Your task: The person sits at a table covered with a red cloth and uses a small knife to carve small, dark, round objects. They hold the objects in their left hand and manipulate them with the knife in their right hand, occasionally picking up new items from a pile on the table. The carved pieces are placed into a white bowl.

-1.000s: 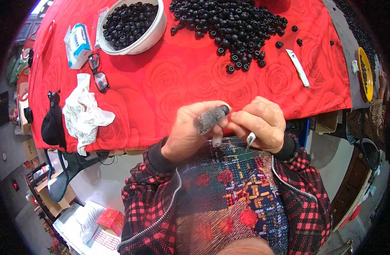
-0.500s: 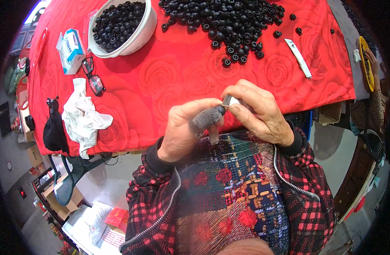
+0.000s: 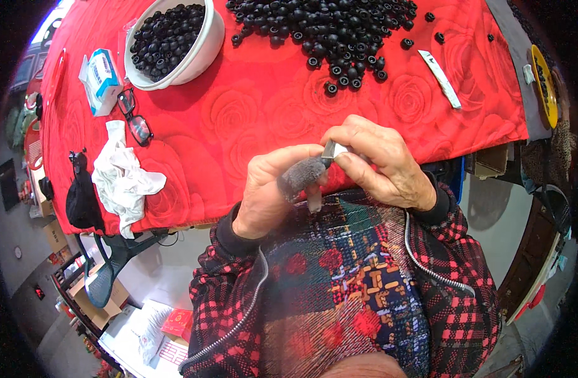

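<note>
My left hand (image 3: 257, 198) is closed in a pinch on a small black round part (image 3: 327, 162), mostly hidden by the fingers and the blade. A grey fuzzy cover (image 3: 298, 177) wraps one of its fingers. Between the thumb and fingers of my right hand (image 3: 390, 167) is a short flat metal blade (image 3: 329, 149) with a white grip end. The blade's tip meets the black part close to my left thumb. Both hands are above the table's near edge, in front of my lap. Beyond them lies a heap of similar black parts (image 3: 327, 31).
A white basin (image 3: 217, 47) full of black parts stands at the far left. Near it are a blue-and-white box (image 3: 102, 79), eyeglasses (image 3: 138, 126), a white cloth (image 3: 122, 176) and a black pouch-like item (image 3: 82, 201). A white paper strip (image 3: 440, 79) rests at the right on the red tablecloth (image 3: 238, 113).
The blade has tilted and moved slightly, covering more of the black part. Both hands keep their grips and have barely shifted. The view has swung a little.
</note>
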The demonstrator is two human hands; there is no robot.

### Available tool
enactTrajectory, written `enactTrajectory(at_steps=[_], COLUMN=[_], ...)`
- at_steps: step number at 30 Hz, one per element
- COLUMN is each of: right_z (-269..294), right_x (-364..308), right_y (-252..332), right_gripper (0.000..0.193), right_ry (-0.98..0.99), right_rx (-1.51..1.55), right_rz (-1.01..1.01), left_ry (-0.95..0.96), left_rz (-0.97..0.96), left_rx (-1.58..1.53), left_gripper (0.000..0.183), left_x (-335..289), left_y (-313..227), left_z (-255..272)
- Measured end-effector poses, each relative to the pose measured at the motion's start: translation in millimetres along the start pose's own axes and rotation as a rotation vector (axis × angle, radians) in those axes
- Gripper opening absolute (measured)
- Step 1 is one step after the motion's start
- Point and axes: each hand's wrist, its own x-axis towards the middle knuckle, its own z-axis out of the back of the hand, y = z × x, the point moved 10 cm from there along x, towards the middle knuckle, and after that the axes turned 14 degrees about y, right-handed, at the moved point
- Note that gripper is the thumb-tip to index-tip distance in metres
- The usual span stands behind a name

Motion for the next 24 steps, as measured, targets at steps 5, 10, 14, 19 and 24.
enactTrajectory(at_steps=[5,10,14,19,24], right_z=[2,-1,0,2,3], right_x=[1,0,-1,0,0], right_y=[0,-6,-8,-9,-14], right_gripper=[0.017,0.02,0.018,0.016,0.016], right_ry=[-0.005,0.039,0.026,-0.003,0.009], right_rx=[0.001,0.057,0.05,0.051,0.071], right_rz=[0.015,0.005,0.023,0.06,0.069], left_ry=[-0.059,-0.05,-0.031,-0.047,-0.056], left_rz=[-0.007,-0.008,0.0,0.004,0.007], left_rx=[0.011,0.001,0.017,0.065,0.001], left_gripper=[0.028,0.028,0.027,0.025,0.025], left_x=[-1,-1,-1,0,2], left_y=[1,3,3,3,6], left_z=[3,4,3,6,5])
